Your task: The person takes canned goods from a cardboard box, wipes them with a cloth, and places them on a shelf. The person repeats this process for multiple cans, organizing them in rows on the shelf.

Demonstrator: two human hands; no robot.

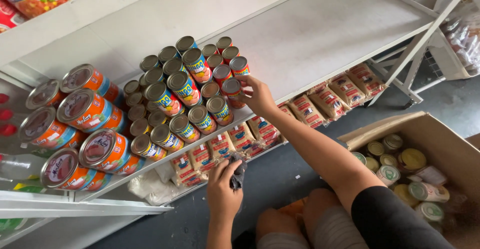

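Observation:
My right hand (259,95) reaches up to the white shelf (320,39) and grips a small red-labelled can (232,92) at the right edge of a cluster of small cans (185,86). The can stands on the shelf, touching its neighbours. Lower down, my left hand (223,191) is closed around a dark grey cloth (238,173), held in front of the lower shelf. My knees show at the bottom of the view.
Large round orange cans (85,129) are stacked at the shelf's left. Packets in red and tan wrappers (320,104) line the lower shelf. An open cardboard box (425,139) holding several cans stands on the dark floor at right. A metal rack leg (407,64) slants nearby.

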